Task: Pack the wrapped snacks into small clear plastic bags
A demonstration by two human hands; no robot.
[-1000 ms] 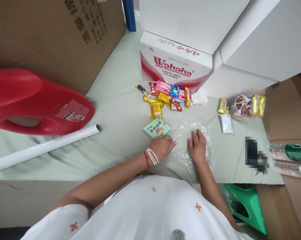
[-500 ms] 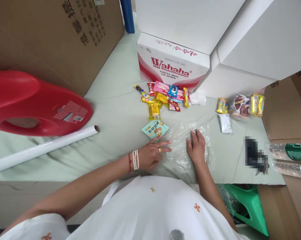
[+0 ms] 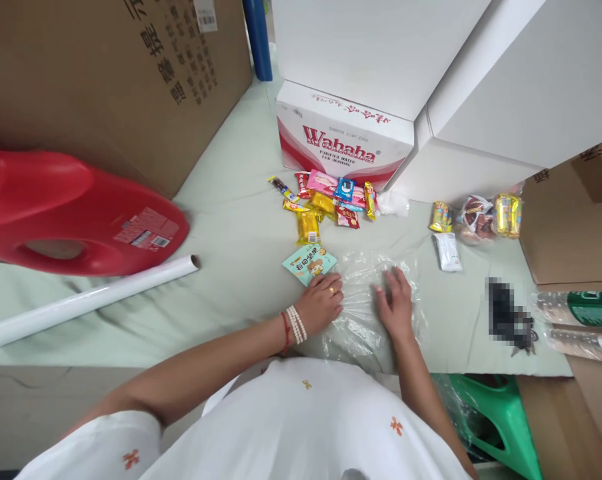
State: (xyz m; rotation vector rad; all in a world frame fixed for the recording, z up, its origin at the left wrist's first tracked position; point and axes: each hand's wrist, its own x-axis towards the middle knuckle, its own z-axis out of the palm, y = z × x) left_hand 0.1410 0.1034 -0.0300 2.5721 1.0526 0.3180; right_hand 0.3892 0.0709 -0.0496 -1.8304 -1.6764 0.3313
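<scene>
Basically, it all hinges on the bag [image 3: 361, 283]: clear film, flat and crinkled on the tabletop [image 3: 231, 283], lying right between our hands. Long axis is hard to call on see-through film; our read is that it runs away from our shirt [image 3: 281, 427].

Left hand [image 3: 321, 304]: at the bag's left edge, fingers bent and close together, thumb out of sight. We can't tell if it's pinching film. Right hand [image 3: 395, 307]: on the bag's right part, fingers and thumb spread, nothing visibly pinched. Neither has a clear reach advantage; the bag spans the gap.

Edges: the bag's near end runs down to our shirt, right by the tabletop's near edge, so we judge that side tight. Its far end stops short of the snacks [image 3: 323, 202], which sit beyond it to the left, in front of the water box [image 3: 343, 150].

Room: green packet [image 3: 308, 259] is just beyond the bag's left corner, left fingers overlapping it in view; contact unclear. White packet [image 3: 447, 252] sits to the bag's right, slightly beyond, apart. Widest stretch of cloth is left of the bag, out to the tube [image 3: 95, 300].
</scene>
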